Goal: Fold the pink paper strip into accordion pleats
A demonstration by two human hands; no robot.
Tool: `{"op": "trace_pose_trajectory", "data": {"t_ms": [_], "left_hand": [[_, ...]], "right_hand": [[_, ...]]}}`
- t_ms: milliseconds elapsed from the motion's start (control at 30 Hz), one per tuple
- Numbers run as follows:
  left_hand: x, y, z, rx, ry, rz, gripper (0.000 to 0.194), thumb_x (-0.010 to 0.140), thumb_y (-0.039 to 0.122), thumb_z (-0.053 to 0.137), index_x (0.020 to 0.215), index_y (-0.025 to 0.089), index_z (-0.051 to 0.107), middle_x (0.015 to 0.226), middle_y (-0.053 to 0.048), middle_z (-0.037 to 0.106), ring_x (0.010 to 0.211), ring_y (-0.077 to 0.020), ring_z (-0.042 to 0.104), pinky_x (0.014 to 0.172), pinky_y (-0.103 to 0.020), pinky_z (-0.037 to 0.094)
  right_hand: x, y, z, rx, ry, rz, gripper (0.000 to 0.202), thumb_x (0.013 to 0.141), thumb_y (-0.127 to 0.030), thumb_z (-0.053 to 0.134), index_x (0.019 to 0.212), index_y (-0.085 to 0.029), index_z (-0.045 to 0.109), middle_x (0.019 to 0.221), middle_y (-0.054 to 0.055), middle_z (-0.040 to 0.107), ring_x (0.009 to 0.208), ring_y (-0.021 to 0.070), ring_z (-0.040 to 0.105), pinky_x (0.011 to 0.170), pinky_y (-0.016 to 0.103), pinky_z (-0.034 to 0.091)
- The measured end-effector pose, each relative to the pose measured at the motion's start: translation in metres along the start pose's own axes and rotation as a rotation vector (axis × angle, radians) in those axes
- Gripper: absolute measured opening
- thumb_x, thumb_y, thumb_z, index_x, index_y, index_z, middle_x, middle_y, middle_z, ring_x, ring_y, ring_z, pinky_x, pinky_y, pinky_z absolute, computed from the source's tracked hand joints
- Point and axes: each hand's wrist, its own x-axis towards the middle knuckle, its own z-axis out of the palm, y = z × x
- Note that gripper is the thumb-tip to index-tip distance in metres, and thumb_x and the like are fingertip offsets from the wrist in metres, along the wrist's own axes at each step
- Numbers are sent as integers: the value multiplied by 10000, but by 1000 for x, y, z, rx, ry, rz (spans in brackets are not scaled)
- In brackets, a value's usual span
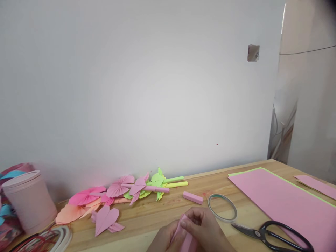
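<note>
Both hands meet at the bottom middle of the head view around a piece of pink paper (187,243), partly hidden by the fingers. It looks folded, with a long edge running between the hands. My left hand (166,238) grips its left side, and my right hand (203,225) pinches its upper end between thumb and fingers. Just beyond them lies a small folded pink paper strip (193,197). A roll of clear tape (222,208) rests flat to the right of it, and black-handled scissors (273,235) lie right of my right hand.
Pink paper sheets (283,203) lie at right, with a smaller pink piece (319,186) beyond. Folded paper flowers with stems (120,187) line the wall, a pink folded paper shape (106,219) before them. A pale canister (30,203) and coiled cords (59,239) stand at left.
</note>
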Motion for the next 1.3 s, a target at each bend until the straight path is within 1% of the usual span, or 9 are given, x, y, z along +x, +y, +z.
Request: {"op": "trace_pose_trajectory", "data": {"t_ms": [100, 200, 333, 567, 700, 833, 933, 1067, 1300], "left_hand": [[2, -9, 3, -77, 0, -7, 423, 705, 471, 358, 793, 142, 609, 691, -42, 621, 678, -200, 525, 620, -277, 417], [4, -12, 6, -110, -6, -20, 406, 688, 460, 400, 765, 128, 620, 653, -29, 609, 668, -194, 512, 608, -265, 405], [3, -5, 3, -112, -11, -54, 335, 682, 397, 453, 745, 124, 636, 632, -34, 633, 664, -201, 538, 603, -261, 409], [-1, 8, -8, -9, 182, -135, 234, 641, 290, 543, 737, 118, 668, 632, -49, 667, 633, -201, 561, 565, -256, 418], [-2, 7, -6, -155, 171, -164, 252, 651, 306, 534, 722, 107, 671, 599, -43, 663, 640, -203, 565, 560, -257, 418], [1, -1, -5, -97, 193, -155, 261, 649, 320, 532, 722, 109, 669, 599, -48, 658, 632, -206, 566, 561, -272, 425], [2, -7, -8, -38, 226, -110, 230, 635, 304, 555, 744, 131, 660, 658, -56, 667, 673, -215, 578, 603, -287, 440], [1, -8, -10, -92, 290, -88, 228, 619, 273, 589, 818, 171, 634, 864, -68, 673, 850, -226, 568, 769, -314, 427], [0, -5, -4, -148, 327, -68, 224, 626, 290, 576, 810, 194, 663, 835, -58, 694, 824, -255, 591, 769, -370, 446]], "right_hand": [[1, -3, -1, 32, 14, -10, 110, 569, -176, 614, 605, -141, 517, 473, -63, 479, 443, 70, 408, 415, 172, 278], [1, -3, -2, 44, -5, -17, 198, 556, -158, 626, 720, -160, 514, 428, -108, 389, 397, 49, 334, 381, 161, 212], [0, 0, -4, -41, -28, -28, 100, 588, -212, 610, 591, -134, 549, 447, -77, 399, 426, 55, 343, 396, 174, 220], [2, -7, -4, -47, 72, -3, 133, 589, -243, 599, 580, -123, 542, 442, -72, 391, 419, 55, 324, 399, 181, 217], [0, -8, -3, 1, 17, 39, 158, 587, -270, 595, 566, -120, 551, 458, -57, 436, 441, 70, 364, 421, 189, 248], [0, -4, -2, 23, 33, 45, 191, 565, -293, 613, 514, -133, 524, 445, -61, 433, 429, 67, 356, 404, 186, 232], [1, -3, -2, 63, 47, 37, 213, 546, -327, 630, 523, -139, 533, 446, -60, 455, 425, 70, 380, 408, 187, 257], [0, -4, -1, 97, 36, 49, 220, 547, -341, 637, 555, -134, 563, 443, -56, 482, 429, 77, 406, 420, 190, 282], [-2, -5, 1, 238, 1, 33, 191, 565, -300, 644, 573, -119, 582, 477, -49, 521, 445, 70, 420, 436, 180, 284]]}}
